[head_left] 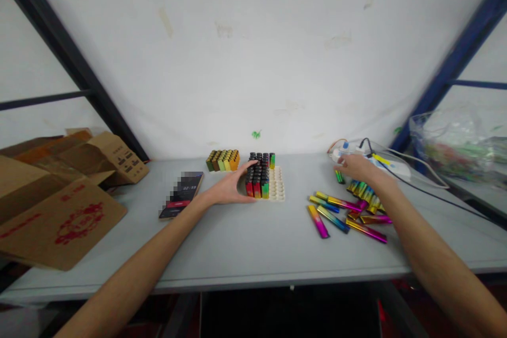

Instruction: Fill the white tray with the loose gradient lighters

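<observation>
A white tray (pixel 280 190) with round holes stands in the middle of the table. Its left part bears upright slim tubes (pixel 257 182) with black tops and shiny red, orange and green sides. My left hand (pixel 232 187) curves round the left side of the tray, thumb at the back and fingers in front. Far to the right, my right hand (pixel 354 167) has its fingers drawn together at a short green tube (pixel 339 177); its fingertips are partly hidden. Beneath and in front of that hand lie loose shiny gradient tubes (pixel 366 231) in yellow, blue and magenta.
Behind my left hand stands a block of gold and green tubes (pixel 223 161). A phone (pixel 182 194) lies left of my forearm. Open cardboard boxes (pixel 75 222) fill the left end. At right are a power strip (pixel 396 169), cables and a clear plastic bag (pixel 463 142).
</observation>
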Available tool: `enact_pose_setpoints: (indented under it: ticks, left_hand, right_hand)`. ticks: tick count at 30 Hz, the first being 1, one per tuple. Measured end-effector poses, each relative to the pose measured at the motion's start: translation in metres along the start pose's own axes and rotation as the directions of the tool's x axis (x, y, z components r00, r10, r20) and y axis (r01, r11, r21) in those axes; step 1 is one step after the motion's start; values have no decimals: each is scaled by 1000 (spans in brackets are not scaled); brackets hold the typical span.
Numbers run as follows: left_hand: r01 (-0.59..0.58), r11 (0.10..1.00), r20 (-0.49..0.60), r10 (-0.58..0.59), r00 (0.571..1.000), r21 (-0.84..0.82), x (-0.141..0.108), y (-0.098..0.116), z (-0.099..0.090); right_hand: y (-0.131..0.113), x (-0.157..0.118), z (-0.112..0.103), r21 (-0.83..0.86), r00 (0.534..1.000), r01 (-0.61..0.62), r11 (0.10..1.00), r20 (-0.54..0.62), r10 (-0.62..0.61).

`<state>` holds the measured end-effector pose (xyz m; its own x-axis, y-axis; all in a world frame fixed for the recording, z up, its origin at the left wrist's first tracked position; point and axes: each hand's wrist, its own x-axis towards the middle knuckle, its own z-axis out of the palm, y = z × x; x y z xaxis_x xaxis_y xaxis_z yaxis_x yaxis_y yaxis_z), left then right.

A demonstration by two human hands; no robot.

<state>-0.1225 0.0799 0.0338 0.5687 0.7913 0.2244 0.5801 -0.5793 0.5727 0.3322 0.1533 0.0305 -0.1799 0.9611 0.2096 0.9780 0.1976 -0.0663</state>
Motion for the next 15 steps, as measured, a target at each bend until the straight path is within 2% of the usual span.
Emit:
enact_pose_setpoints:
  ticks: [3, 5, 9, 11, 13, 15]
  left_hand:
    - [-9, 1000, 5, 9, 1000, -5, 0, 0, 0]
    - [-5, 1000, 5, 5, 1000, 13, 0, 0, 0]
    - [3, 1000, 3, -3, 1000, 31, 0, 0, 0]
    - [-4, 1000, 7, 4, 1000, 23, 0, 0, 0]
    - [-10, 1000, 7, 9, 1000, 26, 0, 0, 0]
    - [-6, 999, 3, 6, 1000, 41, 0, 0, 0]
  right_hand:
    - [-5, 1, 10, -34, 987, -91, 995, 126, 95]
    - [-13, 3, 11, 1, 987, -78, 997, 138, 77]
    - [-28, 5, 7, 153, 989, 84, 985, 105, -101]
    - [-36, 4, 6, 235, 981, 173, 957, 44, -188]
    - [-45, 2, 5, 344, 975, 219, 913, -30, -222]
    - [-58, -1, 6, 503, 977, 202, 840, -42, -210]
